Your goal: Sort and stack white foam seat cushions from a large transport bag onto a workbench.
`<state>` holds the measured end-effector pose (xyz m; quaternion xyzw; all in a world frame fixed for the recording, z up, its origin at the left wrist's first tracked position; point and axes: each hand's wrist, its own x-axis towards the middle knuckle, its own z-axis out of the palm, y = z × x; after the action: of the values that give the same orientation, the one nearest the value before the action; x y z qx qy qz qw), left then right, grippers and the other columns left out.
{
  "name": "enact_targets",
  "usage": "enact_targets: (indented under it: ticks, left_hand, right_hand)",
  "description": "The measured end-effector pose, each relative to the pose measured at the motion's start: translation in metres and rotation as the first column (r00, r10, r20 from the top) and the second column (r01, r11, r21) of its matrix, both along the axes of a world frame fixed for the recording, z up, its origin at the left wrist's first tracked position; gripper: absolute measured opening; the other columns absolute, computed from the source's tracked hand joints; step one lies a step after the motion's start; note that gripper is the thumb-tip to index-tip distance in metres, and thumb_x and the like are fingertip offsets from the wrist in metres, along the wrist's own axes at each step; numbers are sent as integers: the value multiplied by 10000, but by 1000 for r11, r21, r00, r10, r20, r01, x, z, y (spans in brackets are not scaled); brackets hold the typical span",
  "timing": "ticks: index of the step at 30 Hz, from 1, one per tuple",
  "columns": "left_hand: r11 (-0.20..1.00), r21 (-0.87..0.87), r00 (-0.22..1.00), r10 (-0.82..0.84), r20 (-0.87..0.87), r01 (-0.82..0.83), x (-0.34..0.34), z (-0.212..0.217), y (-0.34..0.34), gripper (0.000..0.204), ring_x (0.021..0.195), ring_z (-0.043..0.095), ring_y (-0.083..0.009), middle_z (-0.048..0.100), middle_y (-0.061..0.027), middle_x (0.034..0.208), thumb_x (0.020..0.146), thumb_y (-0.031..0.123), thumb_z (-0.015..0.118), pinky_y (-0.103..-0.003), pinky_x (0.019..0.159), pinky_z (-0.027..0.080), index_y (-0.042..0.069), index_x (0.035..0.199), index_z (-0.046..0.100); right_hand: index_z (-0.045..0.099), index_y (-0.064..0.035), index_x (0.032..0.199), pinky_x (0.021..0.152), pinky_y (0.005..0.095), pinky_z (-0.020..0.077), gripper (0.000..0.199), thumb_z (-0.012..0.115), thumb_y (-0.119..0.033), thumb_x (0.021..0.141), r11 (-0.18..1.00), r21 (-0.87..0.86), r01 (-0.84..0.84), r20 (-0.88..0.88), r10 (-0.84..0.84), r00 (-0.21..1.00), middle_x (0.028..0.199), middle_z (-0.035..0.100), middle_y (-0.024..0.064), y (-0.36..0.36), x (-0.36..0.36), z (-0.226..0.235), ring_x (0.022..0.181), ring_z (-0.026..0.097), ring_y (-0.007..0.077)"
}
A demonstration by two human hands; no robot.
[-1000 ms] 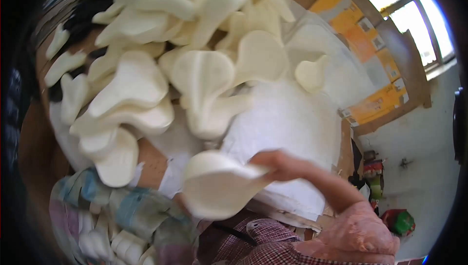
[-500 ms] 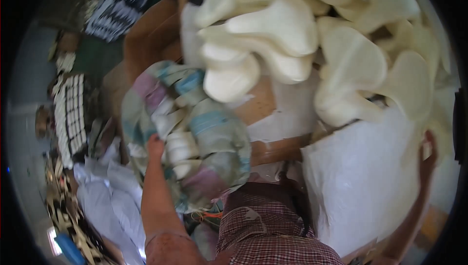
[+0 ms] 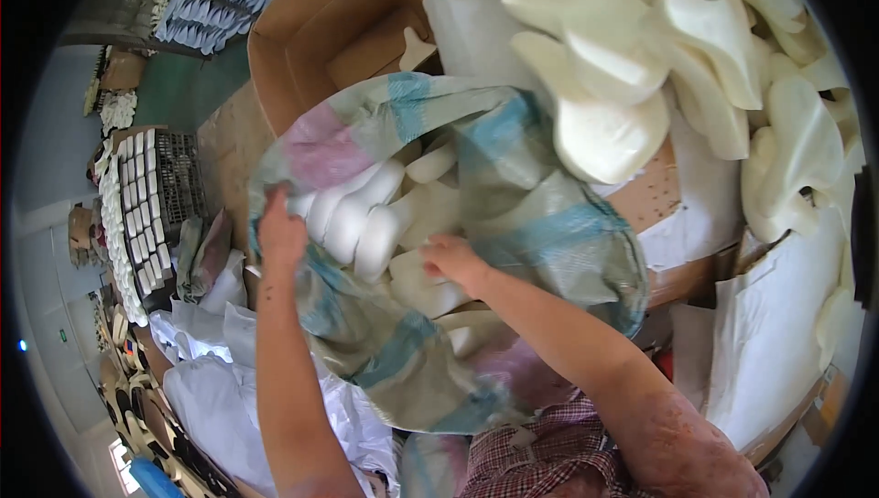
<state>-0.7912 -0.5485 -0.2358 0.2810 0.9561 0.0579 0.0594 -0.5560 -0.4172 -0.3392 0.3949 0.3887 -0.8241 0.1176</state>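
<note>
A large woven sack, grey-green with blue and pink bands, lies wide at its mouth in front of me. Inside it are several white and cream moulded pads, smooth and saddle-like in shape. At the sack's left rim my left hand is closed, its fingers wrapped round the fabric edge. My right hand reaches into the mouth over the cream pads. Its fingers are curled in and rest against a pad; whether they grip it is hidden.
A heap of cream saddle-shaped pads covers the far right surface. Beyond the sack stands an open cardboard box with a pale piece inside. White plastic bags lie at the left, near a dark crate. A white sheet-covered side rises at the right.
My right hand has come from the far right into the sack, whose mouth is now spread wider. My left hand has shifted up to its rim. The view has swung, bringing the cardboard box in.
</note>
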Motion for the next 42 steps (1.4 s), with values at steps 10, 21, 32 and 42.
enact_targets:
  ticks: [10,21,32,42]
  left_hand:
    - [972,115,978,197,67,-204,-95,-57,-34,826,1164,482,-374,516,-262,1215,673,352,720,-376,991,363,-43,1305,365]
    - [495,409,543,160,824,-767,-43,-21,-92,462,977,542,-165,591,-67,1100,815,261,668,-279,877,401,-22,1159,546]
    - [443,457,616,336,713,-771,-20,-56,-58,341,970,536,-169,588,-61,1120,899,203,538,-288,854,404,-9,1163,572]
    - [610,229,453,240,859,-758,-47,-61,-58,350,1002,553,-215,602,-91,1100,911,206,489,-332,860,429,8,1191,555]
  right_hand:
    - [349,-43,1297,718,412,501,842,651,-579,722,978,-189,91,349,-20,937,1171,521,127,-50,-113,-46,930,564,264]
    - [299,-103,1368,801,437,486,681,578,-347,797,880,-275,386,226,-331,916,1172,513,116,-87,-38,7,1005,550,256]
    - [381,-58,1303,912,438,420,715,609,-461,760,961,276,30,199,-88,976,1168,525,145,-38,-35,-25,1011,543,296]
    - [526,-52,1179,988,448,342,567,635,-349,709,231,971,59,-157,431,888,1249,494,173,-26,-186,40,1182,401,357]
